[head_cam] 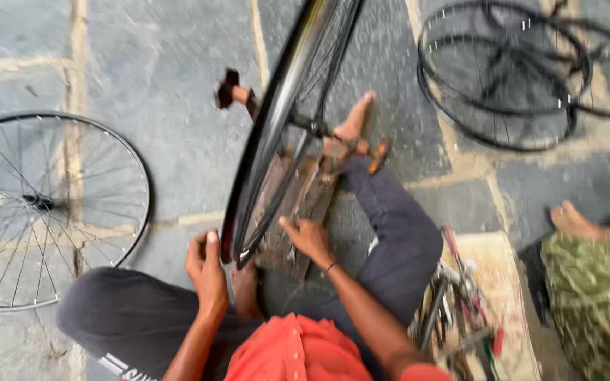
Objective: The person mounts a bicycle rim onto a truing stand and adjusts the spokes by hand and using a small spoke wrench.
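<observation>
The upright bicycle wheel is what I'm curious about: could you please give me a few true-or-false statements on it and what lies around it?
1. The left hand grips the rim of the upright wheel. True.
2. The right hand holds a hammer. False: it reaches in among the wheel's spokes, and no hammer is seen.
3. A spoked wheel lies flat on the stone floor to the left. True.
4. The pile of rims at upper right leans on a wall. False: it lies on the floor.
5. The person wears shoes. False: the foot by the wheel's axle is bare.
</observation>
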